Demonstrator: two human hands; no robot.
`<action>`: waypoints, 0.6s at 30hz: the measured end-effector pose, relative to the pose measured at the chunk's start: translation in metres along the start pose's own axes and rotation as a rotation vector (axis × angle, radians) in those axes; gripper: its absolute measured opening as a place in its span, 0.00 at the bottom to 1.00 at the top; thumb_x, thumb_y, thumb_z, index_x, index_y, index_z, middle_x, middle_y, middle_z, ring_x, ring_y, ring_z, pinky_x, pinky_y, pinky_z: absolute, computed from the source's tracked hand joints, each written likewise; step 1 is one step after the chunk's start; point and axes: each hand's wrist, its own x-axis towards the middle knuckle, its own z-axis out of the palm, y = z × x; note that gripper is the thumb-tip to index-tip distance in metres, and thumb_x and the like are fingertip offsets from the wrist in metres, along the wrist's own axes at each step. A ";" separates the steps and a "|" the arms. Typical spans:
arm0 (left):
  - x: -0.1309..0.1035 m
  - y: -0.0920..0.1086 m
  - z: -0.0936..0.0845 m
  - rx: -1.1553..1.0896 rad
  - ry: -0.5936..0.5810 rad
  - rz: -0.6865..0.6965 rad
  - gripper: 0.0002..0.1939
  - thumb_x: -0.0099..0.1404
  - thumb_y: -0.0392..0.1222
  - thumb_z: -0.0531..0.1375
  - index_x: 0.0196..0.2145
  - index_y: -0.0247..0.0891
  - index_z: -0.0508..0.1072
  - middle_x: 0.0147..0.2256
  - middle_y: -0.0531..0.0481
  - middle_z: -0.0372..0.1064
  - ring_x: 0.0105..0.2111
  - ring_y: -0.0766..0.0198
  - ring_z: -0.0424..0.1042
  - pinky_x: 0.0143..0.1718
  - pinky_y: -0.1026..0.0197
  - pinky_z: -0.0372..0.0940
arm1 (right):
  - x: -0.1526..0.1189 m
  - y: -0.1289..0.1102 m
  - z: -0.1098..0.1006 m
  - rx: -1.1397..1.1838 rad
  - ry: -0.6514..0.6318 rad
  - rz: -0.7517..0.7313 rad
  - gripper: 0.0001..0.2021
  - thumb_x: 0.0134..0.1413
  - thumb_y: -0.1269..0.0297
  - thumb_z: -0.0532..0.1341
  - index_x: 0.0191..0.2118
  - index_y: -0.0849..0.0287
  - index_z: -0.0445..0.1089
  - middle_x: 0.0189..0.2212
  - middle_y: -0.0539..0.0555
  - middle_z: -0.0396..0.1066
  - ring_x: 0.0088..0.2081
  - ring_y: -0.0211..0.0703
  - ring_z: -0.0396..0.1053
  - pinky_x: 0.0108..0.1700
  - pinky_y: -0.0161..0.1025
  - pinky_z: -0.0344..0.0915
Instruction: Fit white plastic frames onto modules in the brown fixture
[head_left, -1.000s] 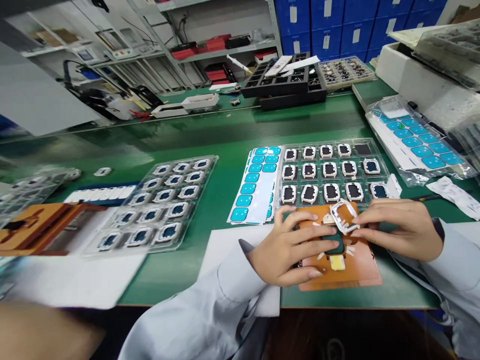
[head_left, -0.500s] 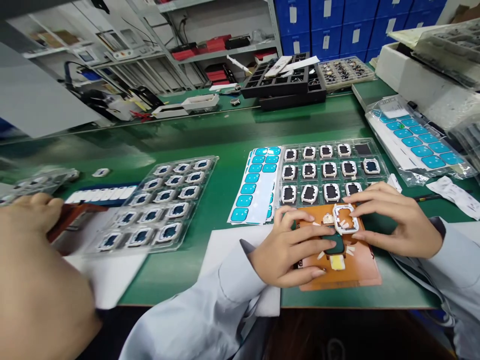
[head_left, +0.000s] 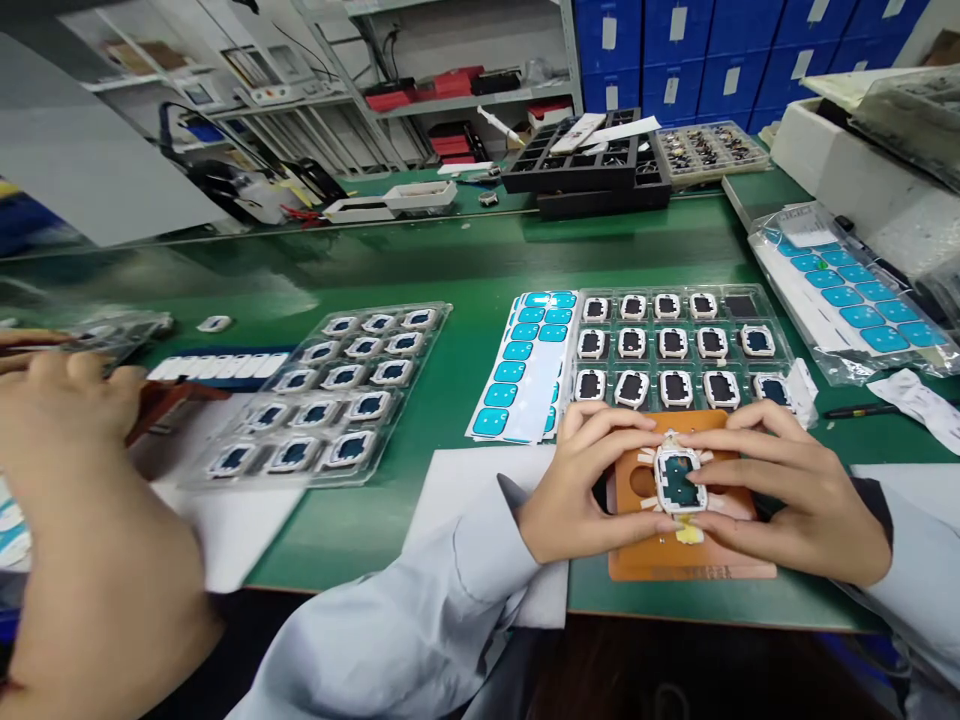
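Note:
A small white square frame part (head_left: 679,480) lies seated in the middle of an orange fixture plate (head_left: 690,560) near the table's front edge. My left hand (head_left: 592,495) rests on the plate's left side, its fingertips against the frame's left edge. My right hand (head_left: 780,490) comes in from the right, its fingers pressing on the frame's top and right edges. Just behind the fixture stands a clear tray (head_left: 780,340) holding several similar white frames. A sheet of blue stickers (head_left: 525,365) lies to the left of that tray.
A second clear tray of frames (head_left: 337,390) sits at centre left. Another person's arm and hand (head_left: 82,500) fill the lower left, by an orange-brown fixture. A bagged sticker sheet (head_left: 847,295) lies at right, black trays (head_left: 585,165) at the back, white paper (head_left: 465,490) under my left sleeve.
My right hand has brought the white frame down from above the fixture's top edge into its centre, and both hands now close around it. The other person's arm has entered at lower left.

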 end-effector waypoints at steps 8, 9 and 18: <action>-0.001 -0.014 -0.001 -0.022 -0.031 0.065 0.22 0.56 0.57 0.68 0.44 0.44 0.75 0.52 0.44 0.67 0.54 0.50 0.57 0.59 0.43 0.52 | -0.003 0.004 -0.001 0.010 -0.076 -0.010 0.05 0.58 0.66 0.66 0.38 0.56 0.69 0.46 0.56 0.75 0.39 0.49 0.62 0.40 0.50 0.63; -0.001 -0.016 -0.002 -0.052 -0.049 0.068 0.24 0.57 0.60 0.67 0.46 0.45 0.75 0.53 0.44 0.65 0.55 0.50 0.57 0.60 0.42 0.50 | -0.002 0.004 -0.001 0.023 -0.068 -0.006 0.06 0.58 0.66 0.66 0.39 0.55 0.69 0.46 0.56 0.75 0.39 0.49 0.62 0.40 0.49 0.63; 0.005 -0.015 -0.002 -0.038 -0.276 0.022 0.48 0.55 0.74 0.57 0.68 0.55 0.52 0.67 0.42 0.40 0.65 0.38 0.38 0.64 0.31 0.32 | -0.007 0.030 0.005 0.206 0.091 0.123 0.17 0.54 0.58 0.67 0.46 0.53 0.64 0.41 0.56 0.72 0.40 0.48 0.69 0.40 0.44 0.68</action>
